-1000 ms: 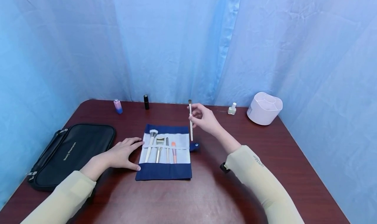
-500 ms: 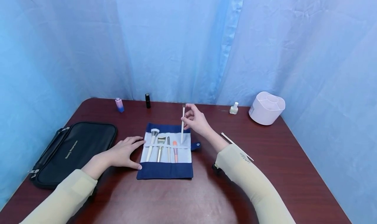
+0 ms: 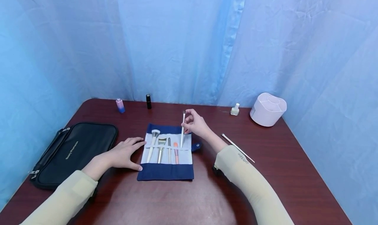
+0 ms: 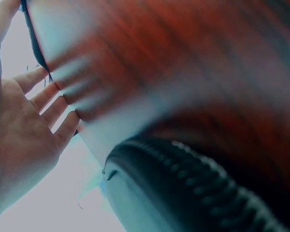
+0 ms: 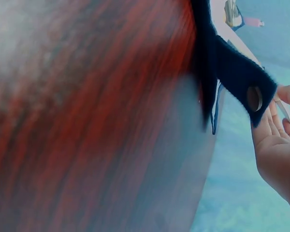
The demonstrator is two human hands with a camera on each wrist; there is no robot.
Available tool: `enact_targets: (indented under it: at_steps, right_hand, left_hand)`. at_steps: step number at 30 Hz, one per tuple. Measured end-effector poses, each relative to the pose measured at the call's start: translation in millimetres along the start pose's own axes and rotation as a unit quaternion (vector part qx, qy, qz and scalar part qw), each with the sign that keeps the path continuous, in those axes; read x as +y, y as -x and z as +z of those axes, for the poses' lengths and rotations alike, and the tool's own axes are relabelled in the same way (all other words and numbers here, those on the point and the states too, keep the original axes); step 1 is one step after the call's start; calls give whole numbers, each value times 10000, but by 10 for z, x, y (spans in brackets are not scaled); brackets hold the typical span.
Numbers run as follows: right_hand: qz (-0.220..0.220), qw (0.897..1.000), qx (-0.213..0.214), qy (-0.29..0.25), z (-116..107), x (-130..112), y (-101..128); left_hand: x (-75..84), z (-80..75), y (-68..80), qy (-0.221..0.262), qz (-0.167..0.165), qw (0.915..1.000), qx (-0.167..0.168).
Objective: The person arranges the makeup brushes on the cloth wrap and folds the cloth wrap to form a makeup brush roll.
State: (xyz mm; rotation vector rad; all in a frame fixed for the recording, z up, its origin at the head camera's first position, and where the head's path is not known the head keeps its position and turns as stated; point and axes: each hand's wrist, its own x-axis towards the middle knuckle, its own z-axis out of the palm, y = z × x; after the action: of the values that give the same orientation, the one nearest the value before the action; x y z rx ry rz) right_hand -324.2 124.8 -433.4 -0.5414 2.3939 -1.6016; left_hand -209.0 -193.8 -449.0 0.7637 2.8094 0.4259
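Note:
Between the thumb and fingers of my right hand [image 3: 196,123] I pinch a slim white makeup brush [image 3: 182,133], bristles up. Its lower end meets the elastic band at the right of an unrolled navy and pale grey brush roll [image 3: 165,172]. My left hand [image 3: 122,154] lies with spread fingers at the roll's left edge. Under the band sit a fluffy white brush [image 3: 152,144], a flat wide brush [image 3: 160,149], a thin brush [image 3: 169,151] and a peach-coloured brush [image 3: 176,152]. In the right wrist view, the roll's snap strap [image 5: 246,79] partly covers my right hand.
A black zippered case [image 3: 73,152] lies left of my left hand. Another slim brush [image 3: 237,147] rests beside my right forearm. Along the back stand a pink-blue bottle [image 3: 120,105], a black lipstick tube [image 3: 148,101], a nail polish bottle [image 3: 234,110] and a white organizer [image 3: 267,110].
My right hand has brought the slim brush left and down, from beside the roll to its band. The brush by my right forearm has come into sight. My left hand stays at the roll's edge.

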Motion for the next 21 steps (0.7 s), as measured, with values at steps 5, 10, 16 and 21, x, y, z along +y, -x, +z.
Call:
enact_targets:
  at_steps: [5, 10, 16, 21]
  right_hand:
    - [177, 9998, -114, 6, 16, 58, 24]
    - [240, 9991, -318, 157, 32, 111, 51]
    - [205, 9961, -576, 642, 20, 134, 102]
    - [129, 9884, -845, 1254, 2, 145, 151]
  left_hand:
    - [11, -3, 7, 24, -19, 10000, 21]
    - [17, -9, 9, 46, -32, 10000, 12]
    - [31, -16, 13, 55, -29, 10000, -7]
    - [45, -24, 18, 59, -33, 10000, -12]
